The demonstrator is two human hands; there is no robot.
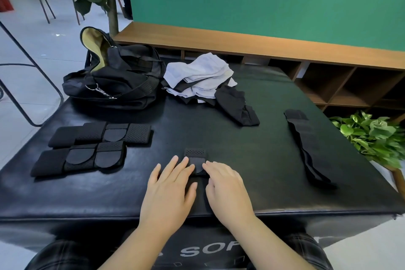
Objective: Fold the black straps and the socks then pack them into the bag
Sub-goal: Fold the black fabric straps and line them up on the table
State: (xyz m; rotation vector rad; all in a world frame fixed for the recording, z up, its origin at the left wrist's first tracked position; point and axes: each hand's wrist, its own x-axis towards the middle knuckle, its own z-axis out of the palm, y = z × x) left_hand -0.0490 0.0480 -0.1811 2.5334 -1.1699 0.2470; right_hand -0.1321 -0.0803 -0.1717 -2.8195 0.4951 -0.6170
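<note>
- Left hand (169, 184) and right hand (225, 186), fingers flat, press a folded black strap (195, 160) at 6 o'clock on the worktop (219, 133).
- Bag (116, 81) at 11 o'clock; socks (201, 76) at 12.

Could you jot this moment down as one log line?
step: folding strap | left hand: pressing it | right hand: pressing it | bag: open | socks: unfolded

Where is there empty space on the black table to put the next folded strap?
Bare room lies mid-table, between the folded straps on the left and the long strap on the right. The front left corner is bare too. The back is crowded: bag, sock pile. Both hands press a strap at the front.
</note>
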